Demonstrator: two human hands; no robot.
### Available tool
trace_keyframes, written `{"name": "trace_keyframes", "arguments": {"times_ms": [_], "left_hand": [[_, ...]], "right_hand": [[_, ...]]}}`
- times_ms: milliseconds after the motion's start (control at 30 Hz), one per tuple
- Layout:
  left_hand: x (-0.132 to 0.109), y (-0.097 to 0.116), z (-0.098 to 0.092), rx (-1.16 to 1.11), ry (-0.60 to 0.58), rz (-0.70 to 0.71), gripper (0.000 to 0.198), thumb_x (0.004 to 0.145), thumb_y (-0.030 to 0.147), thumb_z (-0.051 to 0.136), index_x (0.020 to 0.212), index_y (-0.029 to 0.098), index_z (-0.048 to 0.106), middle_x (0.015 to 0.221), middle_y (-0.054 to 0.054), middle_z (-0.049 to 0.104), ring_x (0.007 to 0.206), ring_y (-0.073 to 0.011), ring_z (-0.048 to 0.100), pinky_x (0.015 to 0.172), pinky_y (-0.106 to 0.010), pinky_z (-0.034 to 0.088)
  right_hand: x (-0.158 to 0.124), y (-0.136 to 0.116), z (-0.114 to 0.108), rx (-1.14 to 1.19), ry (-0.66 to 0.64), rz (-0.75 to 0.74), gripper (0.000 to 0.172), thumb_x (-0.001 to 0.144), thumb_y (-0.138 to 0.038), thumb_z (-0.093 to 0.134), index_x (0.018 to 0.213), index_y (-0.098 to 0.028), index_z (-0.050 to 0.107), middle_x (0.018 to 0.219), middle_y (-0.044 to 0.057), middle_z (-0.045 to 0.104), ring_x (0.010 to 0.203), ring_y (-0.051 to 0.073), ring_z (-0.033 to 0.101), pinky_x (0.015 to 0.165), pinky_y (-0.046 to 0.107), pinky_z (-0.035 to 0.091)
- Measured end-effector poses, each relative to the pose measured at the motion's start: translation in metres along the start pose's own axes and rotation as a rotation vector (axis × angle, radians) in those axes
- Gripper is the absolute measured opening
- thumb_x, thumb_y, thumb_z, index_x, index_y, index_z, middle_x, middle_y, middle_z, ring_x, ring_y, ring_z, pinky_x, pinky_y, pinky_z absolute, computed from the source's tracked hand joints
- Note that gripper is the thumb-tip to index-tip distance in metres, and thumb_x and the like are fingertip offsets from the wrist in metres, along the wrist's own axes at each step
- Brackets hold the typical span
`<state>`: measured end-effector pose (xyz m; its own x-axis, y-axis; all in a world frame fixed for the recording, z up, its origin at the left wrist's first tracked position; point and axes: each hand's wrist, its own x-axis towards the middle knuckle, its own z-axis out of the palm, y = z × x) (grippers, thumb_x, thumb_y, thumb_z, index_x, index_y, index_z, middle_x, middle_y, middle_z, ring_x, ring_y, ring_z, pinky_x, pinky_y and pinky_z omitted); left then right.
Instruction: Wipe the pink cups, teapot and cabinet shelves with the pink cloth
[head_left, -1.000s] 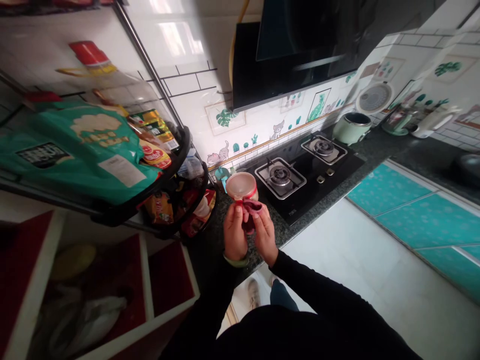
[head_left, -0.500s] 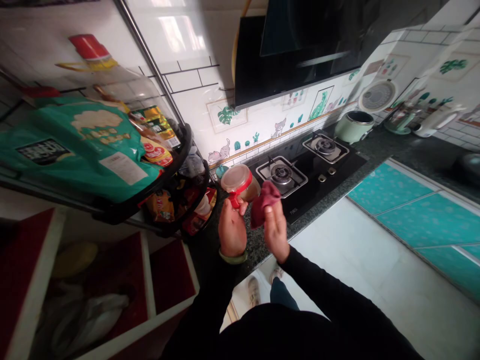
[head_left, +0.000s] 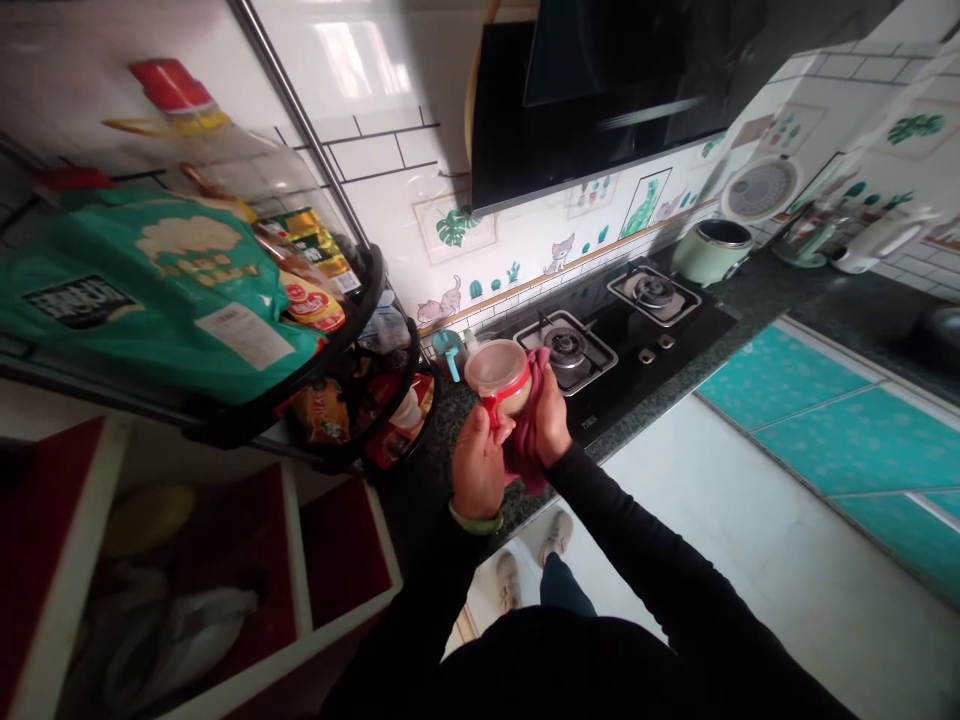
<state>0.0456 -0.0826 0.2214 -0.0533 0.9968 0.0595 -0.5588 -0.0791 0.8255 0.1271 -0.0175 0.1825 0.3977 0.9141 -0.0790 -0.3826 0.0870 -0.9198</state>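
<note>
A seasoning jar (head_left: 498,370) with a clear lid, a red rim and a red handle is held up over the counter. My left hand (head_left: 480,460) is closed around its red handle. On the jar's right side, my right hand (head_left: 551,420) presses a dark pink cloth (head_left: 534,455) against the wall. The cloth hangs down below the fingers, between the two hands. What lies inside the jar looks pale, but I cannot make it out. Just behind the jar, a small turquoise-handled container (head_left: 448,348) stands on the counter.
To the left rises a black tiered rack (head_left: 375,290) with a teal bag (head_left: 150,290) and a large red-capped bottle (head_left: 176,90). A black gas hob (head_left: 600,410) lies at right, with a green pot (head_left: 711,252) beyond it. Red-lined shelves (head_left: 341,555) are at lower left.
The cloth in my right hand has come against the jar's side, having been apart from it. The jar and my left hand have shifted right and slightly down, uncovering the turquoise container.
</note>
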Motion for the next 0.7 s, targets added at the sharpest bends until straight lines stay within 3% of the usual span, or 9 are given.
{"name": "trace_keyframes", "arguments": {"times_ms": [67, 133, 200, 267, 367, 467, 533, 633, 700], "left_hand": [[0.0, -0.008, 0.001, 0.044, 0.016, 0.033, 0.051, 0.092, 0.064, 0.063, 0.071, 0.02, 0.053, 0.068, 0.001, 0.041, 0.067, -0.0131, 0.038, 0.07, -0.029, 0.041], [0.0, -0.013, 0.001, 0.073, 0.004, 0.051, 0.055, 0.093, 0.066, 0.06, 0.067, 0.02, 0.048, 0.067, 0.001, 0.04, 0.067, -0.0136, 0.039, 0.07, -0.029, 0.04], [0.0, -0.014, 0.0, 0.076, -0.018, 0.032, 0.056, 0.094, 0.066, 0.06, 0.066, 0.02, 0.045, 0.066, 0.002, 0.039, 0.066, -0.0134, 0.038, 0.068, -0.029, 0.039], [0.001, -0.009, -0.002, 0.076, -0.04, 0.009, 0.055, 0.092, 0.066, 0.062, 0.067, 0.02, 0.047, 0.066, 0.002, 0.037, 0.065, -0.0131, 0.036, 0.066, -0.029, 0.038], [0.002, 0.005, -0.004, 0.062, -0.078, -0.016, 0.052, 0.091, 0.064, 0.065, 0.069, 0.019, 0.051, 0.068, 0.002, 0.038, 0.067, -0.013, 0.037, 0.069, -0.029, 0.04], [0.004, 0.012, -0.004, 0.034, -0.093, -0.05, 0.049, 0.094, 0.061, 0.064, 0.071, 0.019, 0.054, 0.068, 0.002, 0.037, 0.067, -0.0132, 0.038, 0.076, -0.03, 0.044], [0.005, 0.008, -0.003, 0.039, -0.068, -0.041, 0.048, 0.094, 0.061, 0.063, 0.072, 0.019, 0.055, 0.068, 0.002, 0.038, 0.067, -0.0129, 0.038, 0.076, -0.031, 0.044], [0.006, -0.006, -0.002, 0.1, -0.029, 0.018, 0.053, 0.092, 0.067, 0.062, 0.07, 0.02, 0.052, 0.069, 0.002, 0.041, 0.067, -0.0134, 0.04, 0.073, -0.03, 0.044], [0.005, -0.016, -0.003, 0.177, -0.015, 0.058, 0.055, 0.093, 0.07, 0.058, 0.07, 0.02, 0.052, 0.07, 0.0, 0.046, 0.07, -0.0148, 0.045, 0.075, -0.03, 0.044]], "right_hand": [[-0.02, 0.006, 0.005, -0.039, 0.038, -0.045, 0.068, 0.101, -0.069, 0.033, 0.129, -0.015, 0.064, 0.12, 0.013, 0.072, 0.12, 0.025, 0.066, 0.104, 0.043, 0.055], [-0.038, 0.01, 0.007, -0.121, 0.062, -0.12, 0.069, 0.101, -0.068, 0.034, 0.141, -0.016, 0.056, 0.141, 0.014, 0.062, 0.142, 0.023, 0.052, 0.12, 0.041, 0.043], [-0.045, 0.01, 0.005, -0.172, 0.068, -0.165, 0.07, 0.101, -0.067, 0.035, 0.147, -0.017, 0.051, 0.152, 0.013, 0.054, 0.15, 0.021, 0.042, 0.125, 0.039, 0.035], [-0.035, 0.006, 0.001, -0.153, 0.052, -0.152, 0.068, 0.1, -0.067, 0.036, 0.141, -0.017, 0.056, 0.148, 0.012, 0.058, 0.144, 0.022, 0.049, 0.122, 0.039, 0.039], [-0.001, -0.007, -0.007, -0.069, -0.019, -0.003, 0.059, 0.095, -0.068, 0.047, 0.111, -0.016, 0.07, 0.114, 0.009, 0.074, 0.112, 0.025, 0.066, 0.102, 0.04, 0.054], [0.022, -0.02, -0.011, -0.062, -0.112, 0.097, 0.051, 0.088, -0.066, 0.059, 0.088, -0.017, 0.07, 0.087, 0.005, 0.072, 0.089, 0.023, 0.067, 0.086, 0.038, 0.057], [0.018, -0.022, -0.009, -0.088, -0.118, -0.017, 0.052, 0.091, -0.067, 0.055, 0.091, -0.017, 0.069, 0.091, 0.005, 0.073, 0.093, 0.022, 0.067, 0.091, 0.037, 0.056], [-0.01, -0.016, -0.004, -0.132, -0.062, -0.204, 0.056, 0.095, -0.068, 0.049, 0.108, -0.017, 0.068, 0.11, 0.009, 0.072, 0.11, 0.022, 0.065, 0.104, 0.037, 0.05], [-0.03, -0.009, -0.002, -0.15, -0.056, -0.191, 0.056, 0.096, -0.068, 0.049, 0.114, -0.018, 0.066, 0.103, 0.009, 0.072, 0.101, 0.022, 0.066, 0.096, 0.035, 0.053]]}}
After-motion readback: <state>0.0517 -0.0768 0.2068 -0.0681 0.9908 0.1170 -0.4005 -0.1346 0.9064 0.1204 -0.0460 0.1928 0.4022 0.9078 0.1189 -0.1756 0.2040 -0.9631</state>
